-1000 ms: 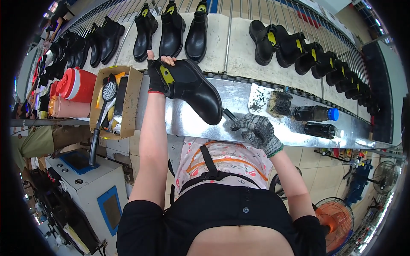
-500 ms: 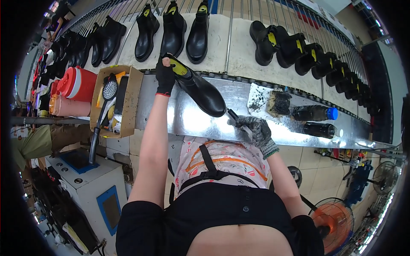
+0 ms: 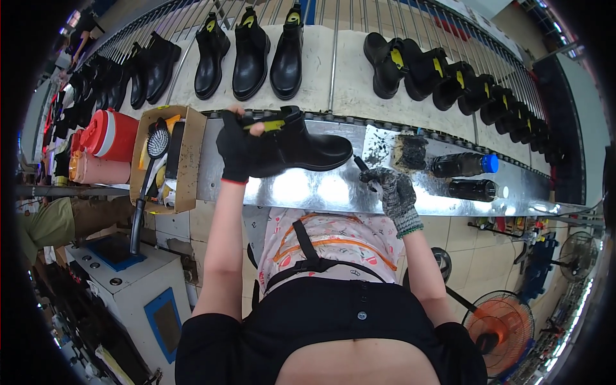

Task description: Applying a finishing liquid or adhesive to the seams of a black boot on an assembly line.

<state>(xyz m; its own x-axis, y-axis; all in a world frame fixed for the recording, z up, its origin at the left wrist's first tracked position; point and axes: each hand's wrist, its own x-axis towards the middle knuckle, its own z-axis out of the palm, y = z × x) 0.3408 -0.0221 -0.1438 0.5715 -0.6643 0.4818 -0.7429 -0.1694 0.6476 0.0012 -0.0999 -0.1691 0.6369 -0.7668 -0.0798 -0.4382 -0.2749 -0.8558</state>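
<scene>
Two gloved hands work: left hand [image 3: 234, 151] grips a black boot [image 3: 295, 144], right hand [image 3: 393, 191] apparently pinches a brush [image 3: 361, 168].

Bare metal counter [image 3: 308, 189] open in the centre of the frame, below the held black boot [image 3: 292, 144]. Blocked on the left by a cardboard box [image 3: 189, 160] full of brushes. Crowded right of centre by a stained sponge [image 3: 409, 152] and two dark bottles [image 3: 463, 165]. Walled off along the upper frame by rows of boots [image 3: 250, 54] on the conveyor.
</scene>
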